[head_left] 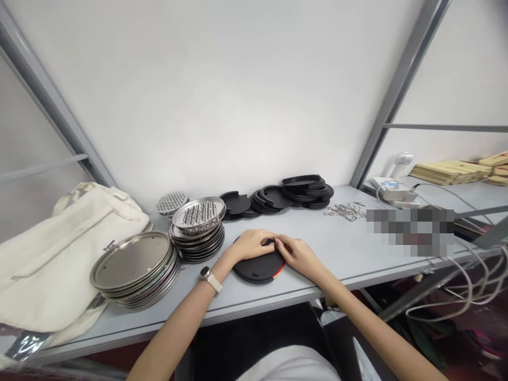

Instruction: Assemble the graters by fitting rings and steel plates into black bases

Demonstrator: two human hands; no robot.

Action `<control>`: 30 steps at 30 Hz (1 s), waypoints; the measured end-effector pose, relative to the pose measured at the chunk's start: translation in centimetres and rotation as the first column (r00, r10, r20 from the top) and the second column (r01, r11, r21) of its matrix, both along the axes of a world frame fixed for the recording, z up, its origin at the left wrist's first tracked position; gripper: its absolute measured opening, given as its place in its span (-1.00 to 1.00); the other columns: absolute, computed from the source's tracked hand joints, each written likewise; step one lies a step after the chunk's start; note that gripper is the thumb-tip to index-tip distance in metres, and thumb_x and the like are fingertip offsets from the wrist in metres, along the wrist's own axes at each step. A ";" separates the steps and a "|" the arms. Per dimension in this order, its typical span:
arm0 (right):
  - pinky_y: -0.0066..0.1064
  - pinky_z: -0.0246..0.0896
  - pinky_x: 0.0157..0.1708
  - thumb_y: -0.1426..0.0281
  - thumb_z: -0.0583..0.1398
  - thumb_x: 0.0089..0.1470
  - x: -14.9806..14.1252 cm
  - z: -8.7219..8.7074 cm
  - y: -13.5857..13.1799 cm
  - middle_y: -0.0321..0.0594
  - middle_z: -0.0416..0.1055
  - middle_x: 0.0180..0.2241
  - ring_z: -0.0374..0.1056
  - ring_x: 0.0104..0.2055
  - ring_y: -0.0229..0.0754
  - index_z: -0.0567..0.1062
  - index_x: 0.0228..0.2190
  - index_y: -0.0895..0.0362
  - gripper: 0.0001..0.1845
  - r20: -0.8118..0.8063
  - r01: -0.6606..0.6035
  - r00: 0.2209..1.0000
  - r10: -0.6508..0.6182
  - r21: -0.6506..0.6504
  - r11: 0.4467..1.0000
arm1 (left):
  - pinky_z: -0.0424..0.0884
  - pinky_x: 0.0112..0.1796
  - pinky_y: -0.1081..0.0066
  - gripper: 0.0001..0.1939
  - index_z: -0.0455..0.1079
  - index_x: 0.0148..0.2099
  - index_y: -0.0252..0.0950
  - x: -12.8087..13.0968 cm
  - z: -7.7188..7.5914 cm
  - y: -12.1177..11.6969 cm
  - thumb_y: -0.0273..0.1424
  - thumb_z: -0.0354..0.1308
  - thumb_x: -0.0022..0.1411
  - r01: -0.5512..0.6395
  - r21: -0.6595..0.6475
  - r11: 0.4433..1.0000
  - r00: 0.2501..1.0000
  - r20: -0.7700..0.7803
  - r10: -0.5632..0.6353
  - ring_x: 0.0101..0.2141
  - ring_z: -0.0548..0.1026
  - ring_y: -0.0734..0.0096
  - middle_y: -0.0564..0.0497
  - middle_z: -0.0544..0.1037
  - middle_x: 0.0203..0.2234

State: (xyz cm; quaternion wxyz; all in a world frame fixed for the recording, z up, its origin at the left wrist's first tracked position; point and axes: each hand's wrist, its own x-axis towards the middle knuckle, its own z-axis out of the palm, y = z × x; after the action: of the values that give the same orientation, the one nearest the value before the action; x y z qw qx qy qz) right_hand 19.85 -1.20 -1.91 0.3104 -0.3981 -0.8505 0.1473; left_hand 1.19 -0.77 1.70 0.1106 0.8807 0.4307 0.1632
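A black round plastic cover (256, 269) with a shallow rim lies on the grey table in front of me. A red-orange strip (280, 270) shows along its right edge. My left hand (254, 244), with a watch on the wrist, reaches over the cover's far side, fingers bent at its rim. My right hand (296, 255) is at the far right rim, thumb and fingers pinched together. The fingertips of both hands meet there. Anything small between them is hidden.
Black round covers (278, 197) are heaped by the wall, beside small metal clips (347, 211). At left stand stacks of grater discs (199, 212) and round metal plates (133, 262), next to a cream cloth bag (75, 248). Cables (470, 280) hang at right.
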 end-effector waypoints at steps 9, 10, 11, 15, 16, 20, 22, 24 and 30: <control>-0.47 0.02 -0.53 0.32 -0.07 0.25 0.0 -0.3 0.2 -0.24 0.45 -0.51 0.33 -0.55 -0.22 0.42 -0.33 0.10 -0.70 0.013 0.002 1.000 -0.002 0.006 1.000 | 0.16 -0.41 0.47 -0.73 0.44 -0.06 -0.14 0.1 0.2 -0.2 -0.30 0.03 0.23 -0.026 -0.018 0.999 1.000 -0.006 0.026 -0.44 0.36 0.42 0.08 0.47 -0.44; -0.47 0.02 -0.53 0.32 -0.07 0.25 0.0 -0.3 0.3 -0.24 0.45 -0.51 0.33 -0.55 -0.22 0.42 -0.32 0.10 -0.70 0.014 -0.001 1.000 0.001 0.005 1.000 | 0.15 -0.41 0.47 -0.73 0.44 -0.05 -0.13 0.1 0.2 -0.2 -0.30 0.02 0.23 -0.024 -0.019 1.000 1.000 -0.005 0.024 -0.44 0.36 0.42 0.08 0.47 -0.45; -0.47 0.03 -0.53 0.32 -0.07 0.25 0.1 -0.4 0.3 -0.24 0.45 -0.51 0.33 -0.55 -0.22 0.42 -0.32 0.11 -0.70 0.014 -0.004 1.000 0.004 0.005 1.000 | 0.15 -0.41 0.47 -0.73 0.44 -0.05 -0.13 0.0 0.2 -0.2 -0.29 0.02 0.24 -0.021 -0.018 1.000 1.000 -0.003 0.021 -0.44 0.36 0.42 0.08 0.47 -0.45; -0.47 0.07 -0.49 0.31 -0.08 0.25 0.1 -0.5 0.4 -0.24 0.45 -0.50 0.34 -0.53 -0.21 0.42 -0.28 0.11 -0.69 0.014 -0.011 1.000 0.011 0.005 1.000 | 0.13 -0.42 0.47 -0.72 0.43 -0.04 -0.09 -0.1 0.1 -0.1 -0.27 0.00 0.26 0.001 -0.004 1.000 1.000 -0.003 -0.001 -0.45 0.35 0.43 0.09 0.45 -0.46; -0.47 0.08 -0.49 0.30 -0.08 0.25 0.1 -0.5 0.4 -0.24 0.46 -0.49 0.35 -0.53 -0.21 0.42 -0.27 0.11 -0.69 0.014 -0.012 1.000 0.012 0.004 1.000 | 0.12 -0.43 0.47 -0.72 0.42 -0.03 -0.08 -0.1 0.0 0.0 -0.27 0.00 0.25 0.004 -0.001 1.000 1.000 -0.005 -0.004 -0.45 0.35 0.43 0.10 0.45 -0.46; -0.47 0.08 -0.50 0.30 -0.06 0.25 0.1 -0.5 0.3 -0.25 0.48 -0.48 0.36 -0.53 -0.21 0.42 -0.23 0.10 -0.70 0.023 -0.014 1.000 0.014 0.008 1.000 | 0.12 -0.43 0.47 -0.68 0.38 0.03 -0.03 -0.2 -0.2 0.1 -0.29 0.01 0.24 0.013 0.018 1.000 1.000 0.001 -0.013 -0.44 0.35 0.43 0.11 0.45 -0.45; -0.47 0.08 -0.49 0.30 -0.06 0.24 0.1 -0.5 0.3 -0.25 0.48 -0.48 0.36 -0.53 -0.21 0.43 -0.23 0.10 -0.70 0.026 -0.016 1.000 0.015 0.012 1.000 | 0.12 -0.42 0.47 -0.67 0.36 0.05 -0.02 -0.2 -0.3 0.2 -0.29 0.01 0.24 0.015 0.022 1.000 1.000 0.003 -0.015 -0.44 0.36 0.42 0.11 0.45 -0.44; -0.47 0.08 -0.49 0.30 -0.05 0.24 0.1 -0.5 0.3 -0.25 0.48 -0.48 0.36 -0.53 -0.21 0.43 -0.22 0.10 -0.71 0.029 -0.014 0.999 0.014 0.016 1.000 | 0.12 -0.43 0.47 -0.66 0.37 0.06 -0.03 -0.2 -0.4 0.2 -0.29 0.01 0.24 0.011 0.020 1.000 1.000 -0.003 -0.011 -0.44 0.36 0.42 0.10 0.46 -0.43; -0.48 0.06 -0.52 0.31 -0.05 0.23 0.0 -0.6 0.4 -0.28 0.44 -0.53 0.32 -0.57 -0.23 0.41 -0.29 0.10 -0.73 0.009 -0.023 1.000 0.023 0.023 0.999 | 0.12 -0.43 0.46 -0.66 0.38 0.04 -0.06 -0.1 -0.5 0.2 -0.31 0.03 0.21 0.009 0.035 0.999 1.000 0.009 -0.009 -0.41 0.38 0.40 0.09 0.49 -0.40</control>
State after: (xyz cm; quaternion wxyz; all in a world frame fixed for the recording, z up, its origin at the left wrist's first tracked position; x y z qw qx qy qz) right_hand 19.87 -0.80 -2.53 0.3094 -0.3852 -0.8582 0.1393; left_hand 1.04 -0.54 1.24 0.0981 0.8837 0.4233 0.1743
